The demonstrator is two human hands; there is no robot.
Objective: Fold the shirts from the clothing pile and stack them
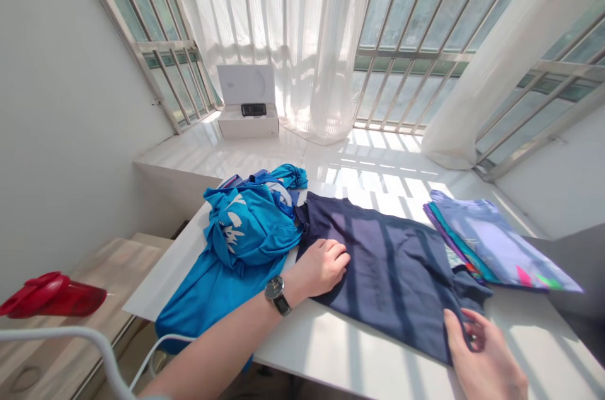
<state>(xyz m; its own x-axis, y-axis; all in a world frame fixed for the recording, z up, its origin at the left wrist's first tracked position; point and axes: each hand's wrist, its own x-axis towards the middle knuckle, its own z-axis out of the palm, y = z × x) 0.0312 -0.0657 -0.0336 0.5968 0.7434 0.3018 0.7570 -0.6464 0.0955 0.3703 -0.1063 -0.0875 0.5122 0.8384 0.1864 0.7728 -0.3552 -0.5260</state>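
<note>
A dark navy T-shirt (378,261), partly folded and striped with shadow, lies across the white table. My left hand (324,268), wearing a black wristwatch (275,288), rests on its left part with fingers curled into the cloth. At the near right corner, my right hand (482,349) has the fabric edge between thumb and fingers; a short sleeve-like flap (470,286) sticks out just beyond. Left of the navy T-shirt sits a crumpled heap of blue clothing (250,223) with white print, one piece hanging over the table's front edge.
Folded lilac, teal and purple garments (496,242) are stacked at the right. A white open box (248,120) with a black device stands on the window ledge. A red visor (57,296) and a white tube (70,332) are at lower left. Sheer curtains (321,41) hang behind.
</note>
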